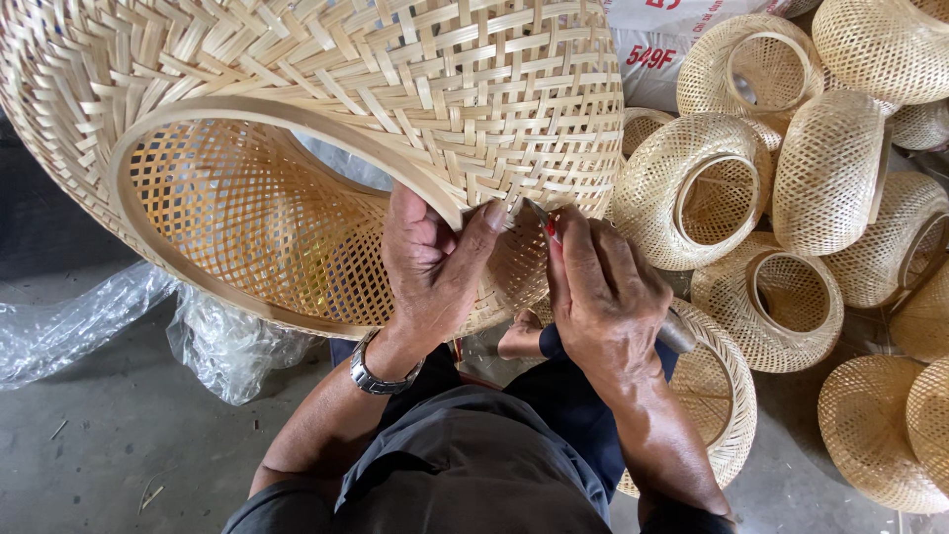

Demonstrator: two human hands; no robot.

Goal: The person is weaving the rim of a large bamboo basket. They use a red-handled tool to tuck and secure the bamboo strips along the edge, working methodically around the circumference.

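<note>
Nearest the camera: dark grey shirt (465, 465) and dark blue trousers (573, 415) of the person; silver metal wristwatch (381, 376) on the left wrist; left hand (430, 267) with its grip closed on the rim band of the large pale woven bamboo basket (326, 109), thumb pressed over the band's edge, fingers inside the opening; right hand (603, 297) just beside it, grip closed on a small red-handled tool (550, 229) whose tip meets the weave at the rim; basket held tilted above the lap, opening toward lower left; below left, crumpled clear plastic sheeting (217, 346) on the grey concrete floor (119, 445); right and farther off, a heap of smaller round woven bamboo baskets (791, 198), touching one another; behind them, a white printed sack (662, 40).
</note>
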